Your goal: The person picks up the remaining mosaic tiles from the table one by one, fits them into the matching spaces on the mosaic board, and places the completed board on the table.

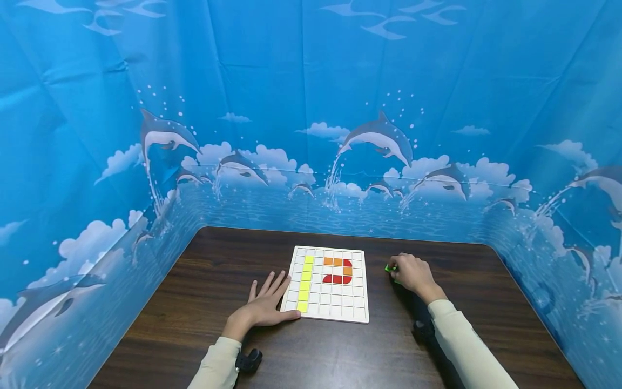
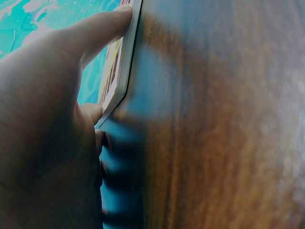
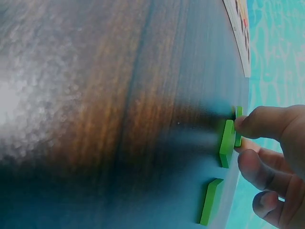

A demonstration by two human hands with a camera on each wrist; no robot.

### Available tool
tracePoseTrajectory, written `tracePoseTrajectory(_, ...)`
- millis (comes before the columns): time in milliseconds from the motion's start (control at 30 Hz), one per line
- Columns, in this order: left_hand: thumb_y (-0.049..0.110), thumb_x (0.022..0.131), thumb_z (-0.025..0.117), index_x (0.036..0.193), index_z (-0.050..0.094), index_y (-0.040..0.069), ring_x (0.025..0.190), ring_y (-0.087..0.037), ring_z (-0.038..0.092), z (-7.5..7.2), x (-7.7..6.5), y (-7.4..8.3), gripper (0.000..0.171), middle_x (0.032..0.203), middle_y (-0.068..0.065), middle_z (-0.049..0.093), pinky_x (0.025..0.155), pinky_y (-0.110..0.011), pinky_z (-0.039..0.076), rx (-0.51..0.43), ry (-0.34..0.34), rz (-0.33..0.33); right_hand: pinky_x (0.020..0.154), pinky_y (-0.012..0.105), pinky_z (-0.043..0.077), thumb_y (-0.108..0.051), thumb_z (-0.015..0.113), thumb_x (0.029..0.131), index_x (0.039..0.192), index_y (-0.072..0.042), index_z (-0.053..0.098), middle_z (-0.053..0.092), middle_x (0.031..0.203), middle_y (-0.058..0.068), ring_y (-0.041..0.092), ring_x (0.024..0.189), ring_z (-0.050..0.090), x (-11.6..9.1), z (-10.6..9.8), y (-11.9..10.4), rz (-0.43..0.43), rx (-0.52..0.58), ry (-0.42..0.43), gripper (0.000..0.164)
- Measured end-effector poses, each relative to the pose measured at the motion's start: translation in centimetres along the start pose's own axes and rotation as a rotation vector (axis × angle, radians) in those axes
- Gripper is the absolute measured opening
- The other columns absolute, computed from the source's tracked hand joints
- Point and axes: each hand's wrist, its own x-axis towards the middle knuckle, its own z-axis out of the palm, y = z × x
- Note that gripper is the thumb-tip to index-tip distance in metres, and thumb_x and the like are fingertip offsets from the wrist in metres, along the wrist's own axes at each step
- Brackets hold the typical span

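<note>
A white grid board (image 1: 342,300) lies on the table. A column of yellow tiles (image 1: 304,286) runs down its left side, and orange tiles (image 1: 347,271) with red tiles (image 1: 337,279) form a hooked shape near its upper middle. My left hand (image 1: 264,308) rests with spread fingers at the board's left edge, its thumb on the lower left corner; the left wrist view shows that thumb against the board's rim (image 2: 125,57). Right of the board, my right hand (image 1: 413,274) pinches a green tile (image 3: 239,114) between thumb and finger. Two more green tiles, one nearer (image 3: 227,145) and one lower (image 3: 211,202), lie beside it.
The dark wood table (image 1: 218,259) has its far edge against a blue curtain (image 1: 272,210) printed with dolphins, which also hangs along both sides. Dark wrist straps with small devices sit on both wrists, the left device (image 1: 249,360) near the table surface.
</note>
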Motion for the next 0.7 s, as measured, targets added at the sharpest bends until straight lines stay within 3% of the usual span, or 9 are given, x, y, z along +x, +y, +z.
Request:
tracePoseTrajectory(367, 0.086, 0.087, 0.059, 0.174, 0.016, 0.026, 0.168, -0.040, 0.000, -0.4, -0.1, 0.2, 0.114, 0.182, -0.005, 0.008, 0.124, -0.078, -0.009, -0.016, -0.001, 0.009, 0.059, 0.041, 0.054, -0.015, 0.082, 0.093, 0.102, -0.014, 0.082, 0.075, 0.114, 0.013, 0.019, 0.072, 0.065, -0.5, -0.1, -0.7, -0.032, 0.013, 0.057, 0.009)
tracePoseTrajectory(700, 0.082, 0.088, 0.062, 0.173, 0.018, 0.023, 0.168, -0.036, 0.000, -0.9, -0.2, 0.9, 0.113, 0.182, -0.004, 0.009, 0.127, -0.073, -0.008, 0.002, -0.032, -0.034, 0.054, 0.035, 0.049, -0.014, 0.083, 0.091, 0.100, -0.016, 0.084, 0.076, 0.113, 0.009, 0.015, 0.068, 0.063, -1.3, -0.1, -2.2, -0.088, 0.065, 0.108, 0.010)
